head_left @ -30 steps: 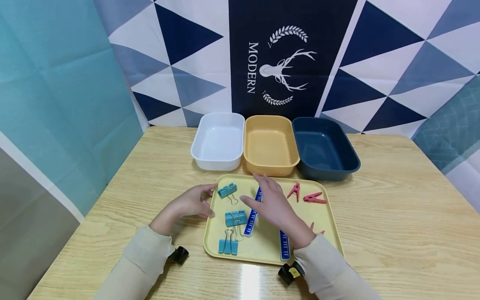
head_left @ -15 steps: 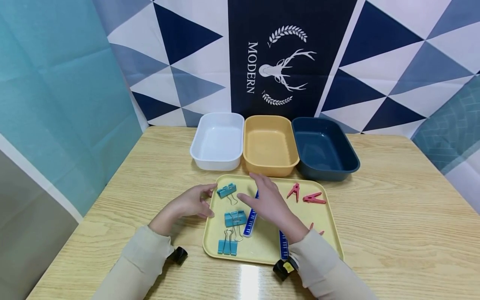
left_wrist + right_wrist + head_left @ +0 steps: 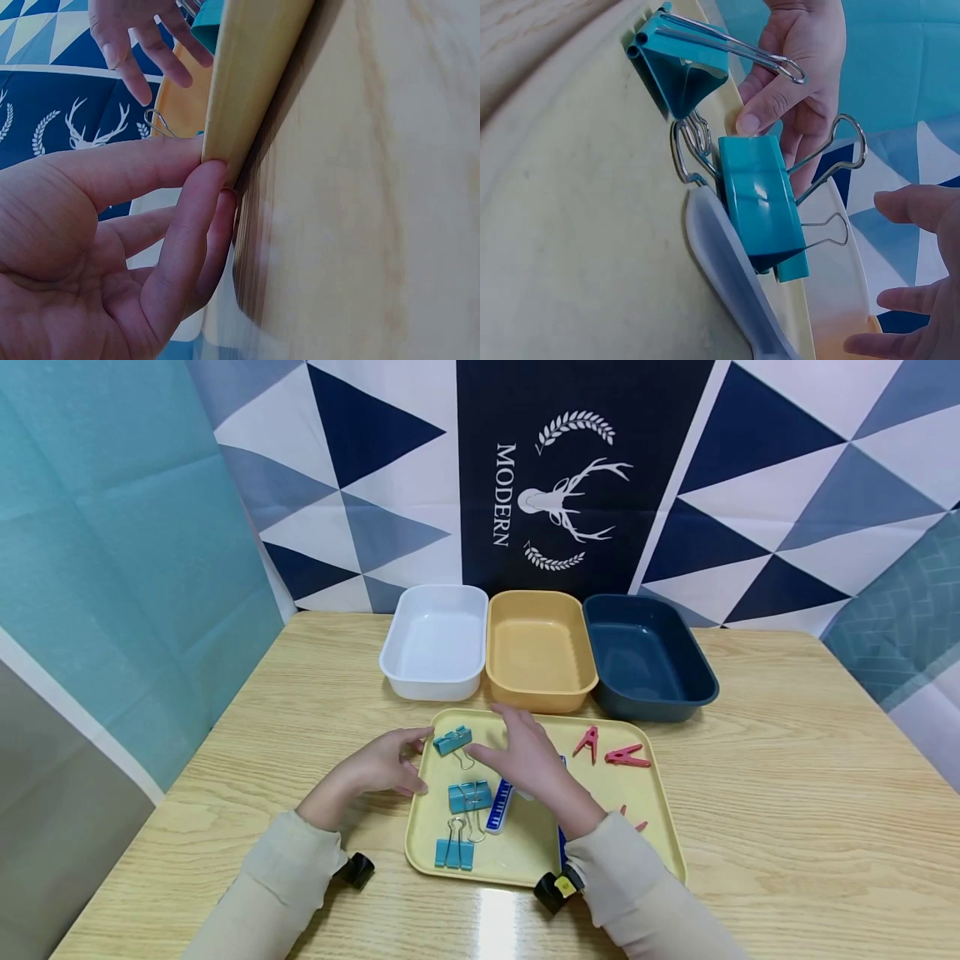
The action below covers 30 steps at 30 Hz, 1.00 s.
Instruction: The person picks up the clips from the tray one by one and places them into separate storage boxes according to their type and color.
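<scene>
in the head view, a black panel (image 3: 558, 464) hung at one o'clock, printed with a white deer's head (image 3: 531, 500) turned on its side, two leafy sprigs (image 3: 577, 425) and sideways lettering (image 3: 502, 495), "modern". triangle-patterned cloth (image 3: 776, 435) showed at eleven and two o'clock, teal cloth (image 3: 127, 527) towards ten. pale wooden tabletop (image 3: 787, 827) spread at four o'clock, with a glare (image 3: 497, 920) at six.

Wood-grain table (image 3: 787, 793), yellow tray (image 3: 517, 853), row behind it — white bin (image 3: 435, 689), orange bin (image 3: 542, 701), navy bin (image 3: 652, 709)
</scene>
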Motion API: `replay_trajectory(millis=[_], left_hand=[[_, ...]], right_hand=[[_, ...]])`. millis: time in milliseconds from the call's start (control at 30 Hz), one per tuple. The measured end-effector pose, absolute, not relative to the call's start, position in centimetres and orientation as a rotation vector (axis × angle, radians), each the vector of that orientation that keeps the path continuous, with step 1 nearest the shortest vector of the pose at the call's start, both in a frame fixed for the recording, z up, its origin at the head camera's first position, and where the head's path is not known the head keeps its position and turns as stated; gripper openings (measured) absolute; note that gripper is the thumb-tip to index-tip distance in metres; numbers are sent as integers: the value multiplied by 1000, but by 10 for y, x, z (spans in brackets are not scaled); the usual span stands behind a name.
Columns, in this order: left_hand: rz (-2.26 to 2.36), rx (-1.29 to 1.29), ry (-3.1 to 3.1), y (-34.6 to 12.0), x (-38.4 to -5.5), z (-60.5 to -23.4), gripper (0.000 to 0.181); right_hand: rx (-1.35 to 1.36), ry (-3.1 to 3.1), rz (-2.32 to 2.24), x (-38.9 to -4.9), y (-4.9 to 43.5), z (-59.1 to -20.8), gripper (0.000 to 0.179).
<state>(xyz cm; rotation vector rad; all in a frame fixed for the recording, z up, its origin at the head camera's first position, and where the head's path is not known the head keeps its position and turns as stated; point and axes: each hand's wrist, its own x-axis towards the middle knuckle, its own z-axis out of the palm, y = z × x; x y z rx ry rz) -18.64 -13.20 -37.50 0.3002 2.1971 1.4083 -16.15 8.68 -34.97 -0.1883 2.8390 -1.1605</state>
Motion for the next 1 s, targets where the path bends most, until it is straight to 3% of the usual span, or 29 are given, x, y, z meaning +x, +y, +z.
replay_trajectory(millis=[667,1000], left_hand=[[1419,312,2175,-135,-187,-374,84],[1415,313,2175,-134,-187,-375,85]], right_hand=[[-167,2753,-1178,-174,73,-352,55],[-101,2755,-1167,-182,67,-359,58]])
